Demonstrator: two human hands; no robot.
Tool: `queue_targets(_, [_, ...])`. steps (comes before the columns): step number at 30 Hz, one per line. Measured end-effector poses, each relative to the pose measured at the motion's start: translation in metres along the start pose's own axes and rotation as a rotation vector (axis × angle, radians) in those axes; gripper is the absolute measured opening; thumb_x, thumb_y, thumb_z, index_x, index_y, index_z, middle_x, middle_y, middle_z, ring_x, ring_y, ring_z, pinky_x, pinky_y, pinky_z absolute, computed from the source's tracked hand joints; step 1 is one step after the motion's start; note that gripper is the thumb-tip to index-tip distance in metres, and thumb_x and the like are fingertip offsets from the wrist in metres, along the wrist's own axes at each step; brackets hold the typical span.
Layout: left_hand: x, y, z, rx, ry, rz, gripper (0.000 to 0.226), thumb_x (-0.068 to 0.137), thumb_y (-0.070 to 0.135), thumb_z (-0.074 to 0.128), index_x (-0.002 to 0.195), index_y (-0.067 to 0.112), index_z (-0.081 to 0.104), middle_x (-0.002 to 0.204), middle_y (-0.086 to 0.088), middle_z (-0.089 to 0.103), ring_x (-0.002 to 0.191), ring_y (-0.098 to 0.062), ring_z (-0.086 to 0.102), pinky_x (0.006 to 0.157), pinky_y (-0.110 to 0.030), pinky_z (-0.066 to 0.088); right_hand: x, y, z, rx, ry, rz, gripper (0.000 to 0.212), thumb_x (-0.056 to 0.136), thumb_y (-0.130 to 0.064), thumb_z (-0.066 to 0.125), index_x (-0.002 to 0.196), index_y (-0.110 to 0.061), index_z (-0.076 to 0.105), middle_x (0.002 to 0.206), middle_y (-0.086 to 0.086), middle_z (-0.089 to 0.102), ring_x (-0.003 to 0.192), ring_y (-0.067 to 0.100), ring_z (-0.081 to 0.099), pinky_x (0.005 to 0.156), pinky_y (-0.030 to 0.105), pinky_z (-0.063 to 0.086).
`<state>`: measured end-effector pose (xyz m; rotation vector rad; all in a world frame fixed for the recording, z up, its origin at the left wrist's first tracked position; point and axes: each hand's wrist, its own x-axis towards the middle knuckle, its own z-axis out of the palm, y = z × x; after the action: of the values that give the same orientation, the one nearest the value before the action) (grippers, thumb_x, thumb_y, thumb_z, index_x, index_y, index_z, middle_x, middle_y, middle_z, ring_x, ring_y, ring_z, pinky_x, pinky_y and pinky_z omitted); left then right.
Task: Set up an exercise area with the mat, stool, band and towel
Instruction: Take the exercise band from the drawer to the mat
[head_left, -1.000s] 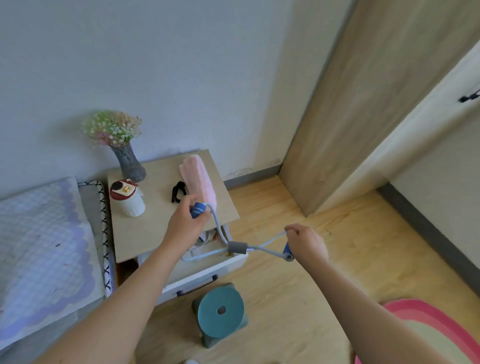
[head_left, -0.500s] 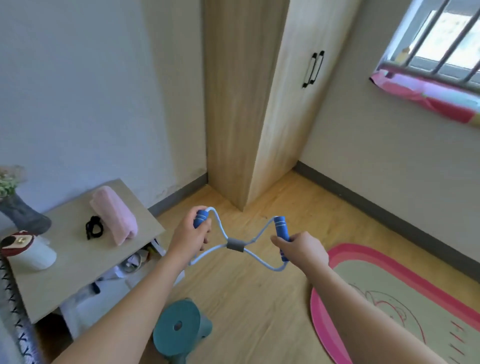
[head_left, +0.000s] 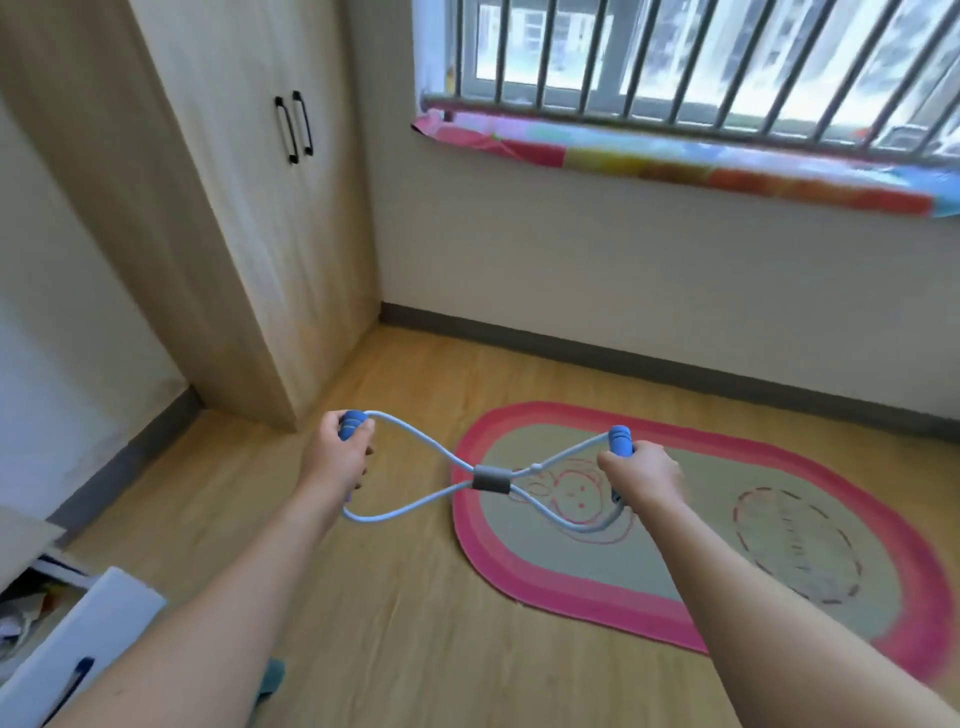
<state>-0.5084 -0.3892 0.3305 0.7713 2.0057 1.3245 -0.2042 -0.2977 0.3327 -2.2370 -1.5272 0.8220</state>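
Band (head_left: 491, 479), figure-eight type, held in the air between both hands above the wooden floor (head_left: 395, 613), grey centre sleeve over the near left edge of the mat (head_left: 893, 561). Left hand (head_left: 340, 457) wrapped around the left blue handle, fingers (head_left: 363, 434) curled tight on it. Right hand (head_left: 641, 474) wrapped around the right blue handle, fingers hidden behind the back of the hand, grip judged firm. Mat laid flat on the floor below the window (head_left: 727, 67). Stool: only a teal edge visible at the bottom of the view, partly hidden by the left forearm. Towel not in view.

Probable faults from this position:

- Handle slip under tension. Cause: loops pulled slightly apart; release of one handle likely to snap the tubing toward the opposite hand.
- Tangled placement. Cause: dropping instead of lowering; loops likely to twist or roll off the mat edge.
- Trip or knock. Cause: open drawer (head_left: 78, 654) and stool close to the left leg, outside the line of sight.
- Mat creep. Cause: stepping on the pink border on smooth flooring.
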Motion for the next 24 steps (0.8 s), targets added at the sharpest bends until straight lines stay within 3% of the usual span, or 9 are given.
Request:
queue_targets(3, [-0.017, 0.014, 0.056, 0.022, -0.041, 0.018, 0.017, 0.095, 0.025, 0.054, 0.108, 0.014, 0.051, 0.07, -0.002, 0.055, 0.052, -0.02, 0.044, 0.051, -0.026, 0.038, 0.021, 0.059, -0.045, -0.045, 0.119, 0.078, 0.018, 0.075, -0.031, 0.052, 0.085, -0.018, 0.059, 0.08, 0.006, 0.067, 0.079, 0.029, 0.064, 0.074, 0.035, 0.052])
queue_targets(5, [-0.024, 0.022, 0.091, 0.047, -0.087, 0.031, 0.017, 0.095, 0.026, 0.053, 0.108, 0.015, 0.05, 0.072, -0.001, 0.055, 0.055, -0.02, 0.045, 0.053, -0.028, 0.04, 0.031, 0.098, -0.073, -0.066, 0.169, 0.15, 0.016, 0.08, -0.029, 0.052, 0.088, -0.017, 0.058, 0.087, 0.009, 0.065, 0.085, 0.031, 0.062, 0.072, 0.033, 0.047])
queue_targets(10, [-0.037, 0.034, 0.169, 0.141, -0.236, 0.058, 0.018, 0.093, 0.026, 0.056, 0.106, 0.015, 0.051, 0.077, -0.005, 0.057, 0.061, -0.023, 0.05, 0.058, -0.031, 0.044, 0.042, 0.175, -0.12, -0.112, 0.22, 0.295, 0.017, 0.086, -0.033, 0.053, 0.087, -0.018, 0.06, 0.082, 0.006, 0.063, 0.075, 0.028, 0.058, 0.063, 0.028, 0.038])
queue_targets(13, [-0.055, 0.039, 0.23, 0.143, -0.361, 0.053, 0.019, 0.094, 0.024, 0.056, 0.107, 0.012, 0.049, 0.072, -0.005, 0.054, 0.054, -0.02, 0.046, 0.049, -0.026, 0.041, 0.055, 0.214, -0.139, -0.103, 0.227, 0.373, 0.02, 0.083, -0.032, 0.055, 0.092, -0.016, 0.064, 0.082, 0.006, 0.064, 0.076, 0.028, 0.06, 0.062, 0.028, 0.039])
queue_targets(19, [-0.074, 0.038, 0.349, 0.136, -0.533, -0.033, 0.023, 0.092, 0.029, 0.054, 0.104, 0.01, 0.051, 0.073, -0.007, 0.053, 0.058, -0.023, 0.048, 0.056, -0.033, 0.043, 0.094, 0.257, -0.171, -0.145, 0.243, 0.454, 0.021, 0.088, -0.026, 0.049, 0.106, -0.018, 0.053, 0.093, 0.006, 0.059, 0.083, 0.029, 0.055, 0.069, 0.03, 0.039])
queue_targets(22, [-0.077, 0.04, 0.399, 0.161, -0.533, -0.103, 0.021, 0.093, 0.028, 0.053, 0.105, 0.012, 0.046, 0.078, -0.008, 0.056, 0.061, -0.024, 0.052, 0.05, -0.028, 0.039, 0.118, 0.271, -0.185, -0.162, 0.227, 0.499, 0.024, 0.091, -0.024, 0.043, 0.113, -0.016, 0.047, 0.098, 0.009, 0.058, 0.095, 0.032, 0.058, 0.075, 0.033, 0.039])
queue_targets(24, [-0.073, 0.042, 0.43, 0.151, -0.485, -0.166, 0.022, 0.092, 0.028, 0.052, 0.107, 0.013, 0.044, 0.08, -0.009, 0.059, 0.065, -0.027, 0.055, 0.053, -0.032, 0.045, 0.137, 0.289, -0.198, -0.16, 0.249, 0.544, 0.027, 0.089, -0.024, 0.039, 0.114, -0.015, 0.046, 0.105, 0.01, 0.067, 0.101, 0.033, 0.062, 0.078, 0.035, 0.042])
